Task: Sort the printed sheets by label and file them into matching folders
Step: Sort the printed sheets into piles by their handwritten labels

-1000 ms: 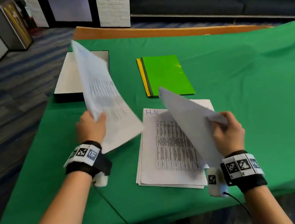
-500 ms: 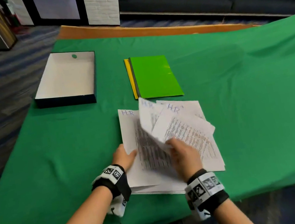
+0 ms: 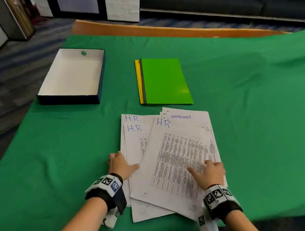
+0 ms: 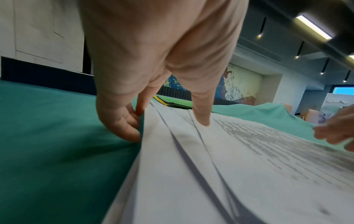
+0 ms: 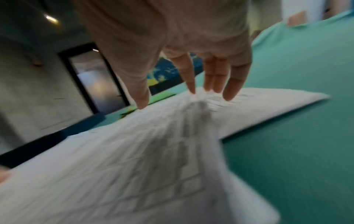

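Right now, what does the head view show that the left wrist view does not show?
Only the head view shows the handwritten H.R. labels, the open box and the top sheet lying askew. Only the left wrist view shows the left hand's fingertips at the stack's left edge and its thumb pressing the paper. Both show the left hand, the right hand, the printed sheets, the green folder and the green cloth.

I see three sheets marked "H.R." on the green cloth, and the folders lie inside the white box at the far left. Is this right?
Not quite. The head view shows the folders flat on the green cloth, right of the white box, not inside it. Three sheets do show "H.R."
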Demonstrator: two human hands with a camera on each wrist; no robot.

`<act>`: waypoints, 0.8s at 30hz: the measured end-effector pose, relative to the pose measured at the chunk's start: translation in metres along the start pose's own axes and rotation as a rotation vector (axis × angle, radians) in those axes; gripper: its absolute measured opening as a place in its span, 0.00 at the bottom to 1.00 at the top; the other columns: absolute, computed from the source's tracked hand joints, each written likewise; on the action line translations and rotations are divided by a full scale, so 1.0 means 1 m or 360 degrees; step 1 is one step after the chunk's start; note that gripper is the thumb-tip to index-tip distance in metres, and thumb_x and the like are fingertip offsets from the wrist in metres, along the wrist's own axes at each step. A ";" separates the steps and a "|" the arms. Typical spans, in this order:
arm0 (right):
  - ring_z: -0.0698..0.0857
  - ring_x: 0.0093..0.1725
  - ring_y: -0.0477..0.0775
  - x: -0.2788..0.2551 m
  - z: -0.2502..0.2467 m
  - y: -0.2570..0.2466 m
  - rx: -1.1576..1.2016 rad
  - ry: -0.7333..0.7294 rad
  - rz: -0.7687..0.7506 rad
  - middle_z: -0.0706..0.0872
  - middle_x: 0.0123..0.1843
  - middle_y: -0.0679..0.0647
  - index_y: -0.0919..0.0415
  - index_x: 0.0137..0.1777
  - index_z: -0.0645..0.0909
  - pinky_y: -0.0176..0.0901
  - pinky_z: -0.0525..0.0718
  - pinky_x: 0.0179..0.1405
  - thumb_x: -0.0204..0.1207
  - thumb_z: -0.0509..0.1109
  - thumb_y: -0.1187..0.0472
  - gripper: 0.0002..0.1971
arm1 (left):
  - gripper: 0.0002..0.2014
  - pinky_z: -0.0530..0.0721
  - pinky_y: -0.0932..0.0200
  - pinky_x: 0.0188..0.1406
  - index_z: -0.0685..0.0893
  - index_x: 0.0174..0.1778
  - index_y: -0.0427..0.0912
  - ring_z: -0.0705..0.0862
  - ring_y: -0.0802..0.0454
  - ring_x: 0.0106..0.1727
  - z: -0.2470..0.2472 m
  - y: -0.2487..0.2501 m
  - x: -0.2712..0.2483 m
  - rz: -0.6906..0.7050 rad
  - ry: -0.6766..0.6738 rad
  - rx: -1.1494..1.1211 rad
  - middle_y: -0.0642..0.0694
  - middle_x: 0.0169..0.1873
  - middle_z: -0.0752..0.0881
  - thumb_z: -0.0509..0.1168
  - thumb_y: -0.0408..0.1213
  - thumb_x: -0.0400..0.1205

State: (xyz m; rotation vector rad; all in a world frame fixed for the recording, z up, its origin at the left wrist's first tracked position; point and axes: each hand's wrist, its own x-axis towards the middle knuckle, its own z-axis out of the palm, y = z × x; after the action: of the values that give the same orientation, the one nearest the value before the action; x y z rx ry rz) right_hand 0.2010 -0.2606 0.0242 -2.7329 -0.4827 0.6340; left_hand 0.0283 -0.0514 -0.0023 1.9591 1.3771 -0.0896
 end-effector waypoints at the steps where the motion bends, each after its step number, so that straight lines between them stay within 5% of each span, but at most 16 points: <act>1: 0.70 0.68 0.62 0.010 -0.002 0.003 -0.0022 -0.0004 0.0175 0.69 0.68 0.65 0.63 0.59 0.76 0.52 0.75 0.67 0.64 0.70 0.31 0.37 | 0.43 0.67 0.53 0.73 0.67 0.71 0.33 0.69 0.39 0.70 0.002 0.004 0.000 -0.0019 -0.0018 0.0010 0.32 0.69 0.68 0.77 0.53 0.68; 5: 0.69 0.67 0.63 0.031 0.007 -0.004 0.0019 -0.0013 0.0238 0.69 0.67 0.64 0.66 0.57 0.76 0.55 0.76 0.64 0.63 0.74 0.34 0.36 | 0.67 0.51 0.48 0.81 0.41 0.79 0.25 0.50 0.36 0.82 0.007 0.022 -0.006 -0.0096 -0.0055 0.0098 0.29 0.80 0.50 0.79 0.56 0.62; 8: 0.70 0.68 0.61 0.036 0.017 -0.018 0.0060 -0.0059 0.0103 0.70 0.68 0.61 0.58 0.64 0.77 0.55 0.76 0.65 0.69 0.71 0.40 0.30 | 0.73 0.56 0.45 0.80 0.39 0.79 0.27 0.52 0.36 0.82 0.015 0.028 -0.005 -0.0180 0.0015 0.0098 0.31 0.80 0.51 0.82 0.58 0.56; 12: 0.68 0.71 0.58 0.050 0.019 -0.021 0.0015 0.0033 0.0046 0.70 0.70 0.57 0.49 0.66 0.79 0.60 0.71 0.69 0.72 0.67 0.38 0.25 | 0.71 0.65 0.40 0.76 0.42 0.81 0.32 0.57 0.37 0.80 0.018 0.036 -0.007 -0.0273 0.0093 0.0131 0.34 0.80 0.55 0.84 0.53 0.55; 16: 0.66 0.69 0.65 0.073 -0.001 0.000 0.0052 0.0194 0.0464 0.67 0.69 0.66 0.58 0.66 0.70 0.62 0.75 0.64 0.66 0.76 0.44 0.33 | 0.67 0.69 0.42 0.72 0.50 0.80 0.34 0.64 0.36 0.77 0.019 0.041 -0.007 -0.0322 0.0120 0.0215 0.35 0.78 0.62 0.85 0.52 0.53; 19: 0.68 0.69 0.68 0.087 -0.007 0.013 0.0140 0.0139 0.0527 0.68 0.69 0.69 0.64 0.67 0.65 0.64 0.76 0.64 0.59 0.81 0.43 0.43 | 0.60 0.78 0.43 0.65 0.63 0.71 0.35 0.75 0.37 0.69 0.016 0.044 -0.001 -0.0439 0.0115 0.0257 0.36 0.69 0.73 0.85 0.55 0.48; 24: 0.84 0.53 0.65 0.103 -0.010 0.028 0.0527 0.0070 0.0392 0.84 0.50 0.57 0.63 0.53 0.74 0.59 0.84 0.56 0.56 0.85 0.53 0.31 | 0.47 0.74 0.46 0.63 0.74 0.58 0.41 0.79 0.42 0.64 0.011 0.042 0.008 -0.0532 0.0020 0.0274 0.43 0.61 0.82 0.85 0.58 0.47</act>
State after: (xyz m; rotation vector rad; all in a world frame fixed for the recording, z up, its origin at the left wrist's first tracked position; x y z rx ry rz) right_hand 0.2997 -0.2485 -0.0149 -2.4993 -0.0232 0.6451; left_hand 0.0706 -0.0583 0.0082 1.8482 1.7440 -0.3633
